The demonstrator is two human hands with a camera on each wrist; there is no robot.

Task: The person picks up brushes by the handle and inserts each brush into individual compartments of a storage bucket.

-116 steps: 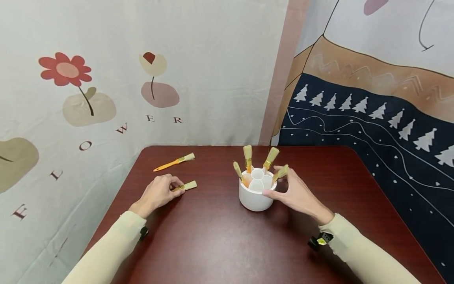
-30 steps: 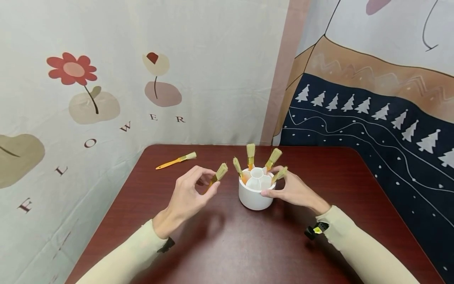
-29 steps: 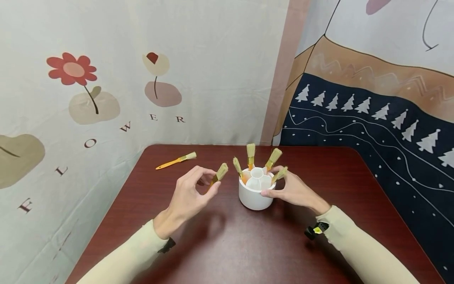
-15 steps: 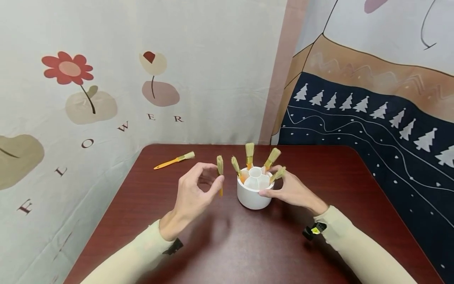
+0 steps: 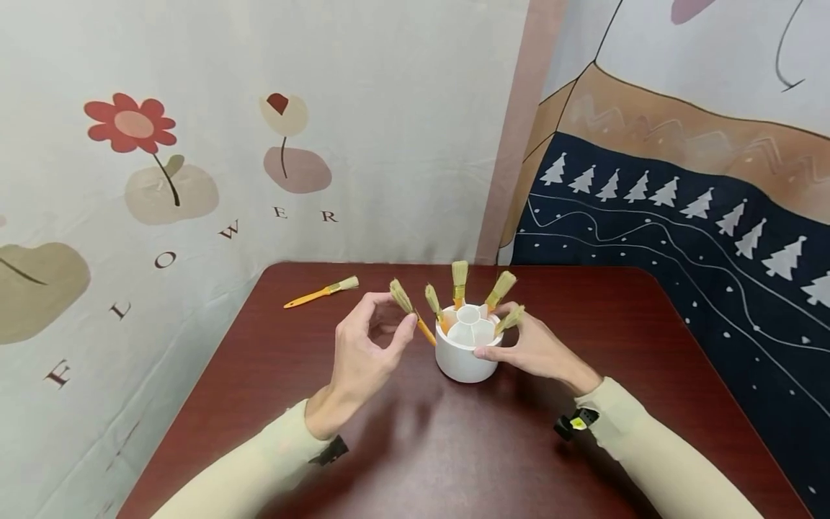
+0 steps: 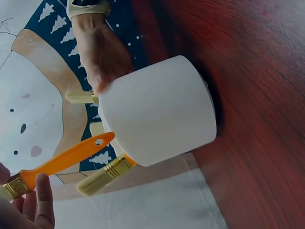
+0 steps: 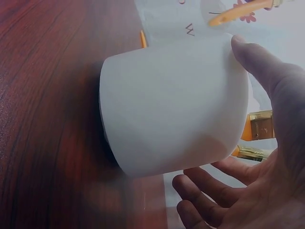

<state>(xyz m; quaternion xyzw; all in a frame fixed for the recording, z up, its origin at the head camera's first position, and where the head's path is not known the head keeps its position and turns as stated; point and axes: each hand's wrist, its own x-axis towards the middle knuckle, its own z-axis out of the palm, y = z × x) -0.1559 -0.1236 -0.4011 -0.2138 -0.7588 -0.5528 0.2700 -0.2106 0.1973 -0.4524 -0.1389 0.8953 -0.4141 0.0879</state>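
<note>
Pinched near its ferrule by the left hand is a paintbrush, bristles up. Its orange handle slants down to the right, toward the left rim of a round white holder. In the left wrist view, the handle's holed end appears at the rim; whether it touches, I cannot tell. The right hand grips the holder's right side, its thumb at the rim in the right wrist view. Several paintbrushes stand bristles up in the holder's outer compartments, among them a back one. A round middle compartment shows no brush.
Another paintbrush with an orange handle lies at the back left of the dark red table. A pale printed cloth hangs behind the table, and a navy tree-patterned one at the right.
My left hand has lifted the paintbrush from low over the left table and carried it right to the holder. The brush has turned bristles up, its handle swinging rightward. My right hand stays on the holder.
</note>
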